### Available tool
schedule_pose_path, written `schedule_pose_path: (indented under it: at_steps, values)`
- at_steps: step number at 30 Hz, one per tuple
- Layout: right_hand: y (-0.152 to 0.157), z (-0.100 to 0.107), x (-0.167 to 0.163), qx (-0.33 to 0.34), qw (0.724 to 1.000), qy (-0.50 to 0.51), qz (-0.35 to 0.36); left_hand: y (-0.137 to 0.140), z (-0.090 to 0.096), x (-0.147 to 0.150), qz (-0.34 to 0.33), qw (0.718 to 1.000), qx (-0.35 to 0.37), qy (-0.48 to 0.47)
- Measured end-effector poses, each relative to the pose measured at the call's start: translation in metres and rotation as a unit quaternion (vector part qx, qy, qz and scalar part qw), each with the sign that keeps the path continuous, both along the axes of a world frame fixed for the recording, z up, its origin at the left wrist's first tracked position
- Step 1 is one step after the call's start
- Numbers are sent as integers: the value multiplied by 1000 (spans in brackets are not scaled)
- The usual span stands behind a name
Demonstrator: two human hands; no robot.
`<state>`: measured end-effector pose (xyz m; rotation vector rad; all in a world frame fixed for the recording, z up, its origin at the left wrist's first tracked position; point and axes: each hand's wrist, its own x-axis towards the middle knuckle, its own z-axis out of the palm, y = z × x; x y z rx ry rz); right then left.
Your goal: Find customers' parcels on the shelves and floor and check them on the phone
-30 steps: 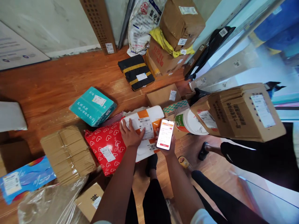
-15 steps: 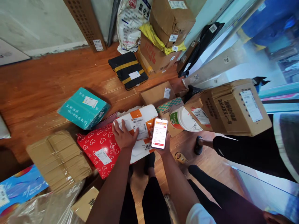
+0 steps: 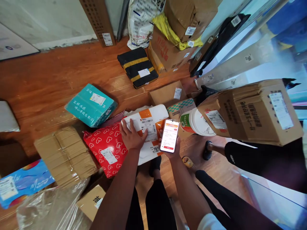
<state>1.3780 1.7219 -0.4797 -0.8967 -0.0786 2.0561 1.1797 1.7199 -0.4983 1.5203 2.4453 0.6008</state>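
Observation:
My right hand (image 3: 176, 149) grips a smartphone (image 3: 169, 136), its lit screen facing up with a red bar at the bottom. Beneath the phone lies a white and orange parcel (image 3: 145, 115) with a shipping label and a printed number. My left hand (image 3: 133, 135) rests on that parcel beside its label, fingers spread and holding nothing. Just left of it, a red mailer bag (image 3: 103, 140) with white heart outlines is partly covered by the white parcel. Close to the phone on the right stands a white lidded bucket (image 3: 198, 122).
A teal box (image 3: 92, 105) and a brown carton (image 3: 64, 156) lie to the left. A black parcel with yellow stripes (image 3: 137, 67) is on the floor beyond. Stacked cartons (image 3: 189, 19) stand against the wall. A large carton (image 3: 254, 111) is at right, near other people's legs (image 3: 261, 163).
The view has shifted, so most things sit a little further right in the picture. My left hand stays on the white parcel, and my right hand still holds the phone.

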Motion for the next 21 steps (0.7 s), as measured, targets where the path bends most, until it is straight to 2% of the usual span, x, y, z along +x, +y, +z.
schedule_pose_path:
  at_steps: [21]
  values:
    - [-3,-3,3,10,999,43,-11,-1,-2,1,-7,1000,19,-8]
